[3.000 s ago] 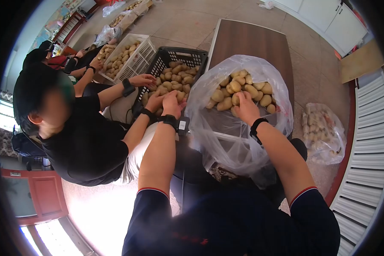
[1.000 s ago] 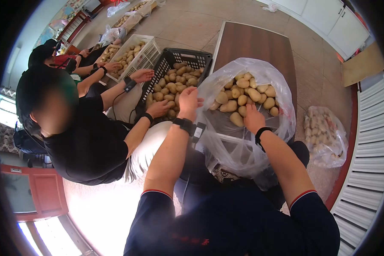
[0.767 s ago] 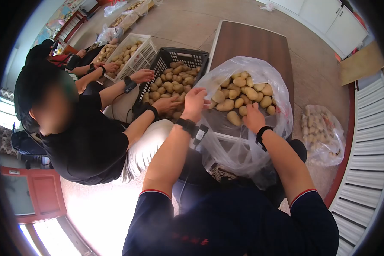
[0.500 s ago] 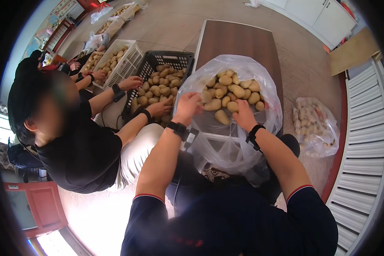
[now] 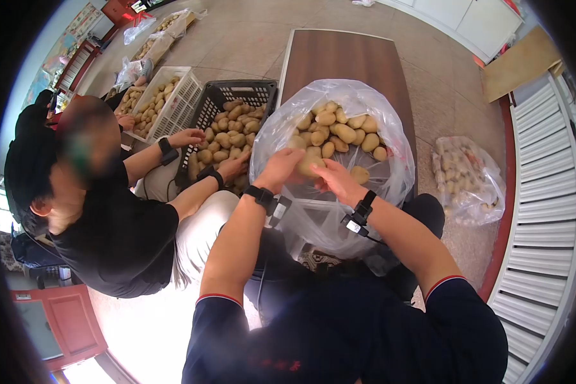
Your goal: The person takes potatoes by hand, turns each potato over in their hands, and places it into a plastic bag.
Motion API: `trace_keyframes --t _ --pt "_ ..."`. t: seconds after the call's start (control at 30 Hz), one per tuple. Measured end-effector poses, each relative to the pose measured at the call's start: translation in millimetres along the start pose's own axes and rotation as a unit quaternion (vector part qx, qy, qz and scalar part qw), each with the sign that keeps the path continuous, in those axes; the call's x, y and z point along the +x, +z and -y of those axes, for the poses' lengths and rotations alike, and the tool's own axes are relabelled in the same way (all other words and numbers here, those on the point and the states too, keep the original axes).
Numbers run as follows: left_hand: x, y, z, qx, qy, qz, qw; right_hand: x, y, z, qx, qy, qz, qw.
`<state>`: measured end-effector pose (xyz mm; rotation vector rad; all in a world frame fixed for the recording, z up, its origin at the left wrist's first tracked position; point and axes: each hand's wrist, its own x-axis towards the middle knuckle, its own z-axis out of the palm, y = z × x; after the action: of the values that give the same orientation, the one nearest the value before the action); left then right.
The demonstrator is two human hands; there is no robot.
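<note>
My left hand (image 5: pixel 283 168) is closed round a pale potato (image 5: pixel 310 167) held over the near part of the clear plastic bag (image 5: pixel 269 141). From the right, my right hand (image 5: pixel 340 180) closes its fingers on the same potato's edge. Inside the bag's wide mouth lies a heap of potatoes (image 5: pixel 345 132) just beyond my hands. One single potato (image 5: pixel 360 175) rests apart from the heap, beside my right hand. The bag stands on a brown tabletop (image 5: pixel 339 54).
Left of the bag is a black crate (image 5: pixel 262 96) of potatoes, with a co-worker's hand (image 5: pixel 233 168) in it. Beyond it stands a white crate (image 5: pixel 187 99) with potatoes. A filled bag of potatoes (image 5: pixel 467 179) lies on the floor at right, near a white radiator (image 5: pixel 544 217).
My hands have come together on one potato above the bag's near side. Potatoes in the front of the heap have shifted, and the view has turned slightly.
</note>
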<state>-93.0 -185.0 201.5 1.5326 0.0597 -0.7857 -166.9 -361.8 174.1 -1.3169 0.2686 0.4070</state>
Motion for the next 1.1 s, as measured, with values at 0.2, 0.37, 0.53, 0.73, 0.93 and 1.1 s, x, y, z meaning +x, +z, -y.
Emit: trace_keyframes --t 0.2,0.37,0.53,0.73,0.93,1.1 --pt "-15 0 -13 -0.016 -0.038 0.086 0.995 0 1 4 -0.036 -0.031 0.039 0.998" --pt "-15 -9 -13 -0.03 -0.027 0.084 0.996 18 -13 -14 -0.089 -0.089 -0.054 0.991" --pt "-11 -22 -16 -0.118 0.024 0.028 0.992 18 -22 -33 -0.439 -0.316 -0.141 0.829" --pt "-4 -50 -14 -0.23 0.086 -0.052 0.968 2 -15 -33 -0.6 -0.282 -0.083 0.744" --pt "6 -81 -2 -0.341 0.063 -0.152 0.925 2 -16 -40 -0.651 -0.264 -0.067 0.709" --pt "20 -116 21 -0.352 0.041 -0.229 0.907 2 -17 -41 -0.675 -0.246 -0.056 0.693"
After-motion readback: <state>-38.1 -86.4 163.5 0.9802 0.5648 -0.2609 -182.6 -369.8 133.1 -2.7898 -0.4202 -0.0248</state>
